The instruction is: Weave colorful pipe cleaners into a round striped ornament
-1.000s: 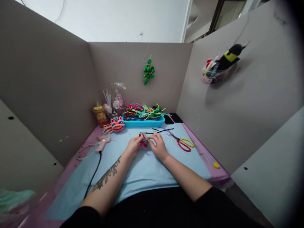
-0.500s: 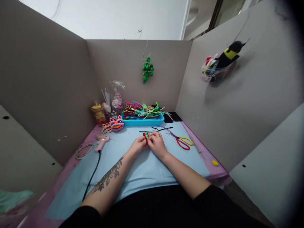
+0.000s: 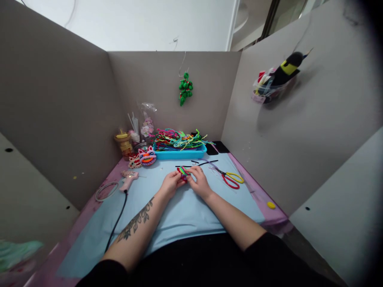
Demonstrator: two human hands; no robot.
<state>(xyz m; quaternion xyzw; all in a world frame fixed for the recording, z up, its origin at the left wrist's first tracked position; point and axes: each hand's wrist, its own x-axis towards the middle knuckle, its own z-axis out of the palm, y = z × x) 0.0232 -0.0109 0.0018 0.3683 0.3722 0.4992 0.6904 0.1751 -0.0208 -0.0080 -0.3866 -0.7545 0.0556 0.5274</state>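
A small piece of red, green and purple pipe cleaner work (image 3: 183,172) is held between my two hands over the blue cloth. My left hand (image 3: 172,182) grips its left side with thumb and fingers. On the other side, the fingertips of my right hand (image 3: 198,181) pinch its edge; part of the piece is hidden behind the fingers. Black pipe cleaners (image 3: 206,162) lie just beyond the hands. To the right rest scissors (image 3: 228,177) with one red and one yellow handle.
A blue tray (image 3: 179,154) heaped with coloured pipe cleaners stands at the back. Beside it sits a lion-like pipe cleaner face (image 3: 147,156). A pink glue gun (image 3: 128,180) with its black cord lies left. Grey partitions (image 3: 167,91) enclose the table.
The pipe cleaner piece has been turned so more of its coloured stripes show. My left hand has shifted slightly left, and my right fingers have opened a little along its edge.
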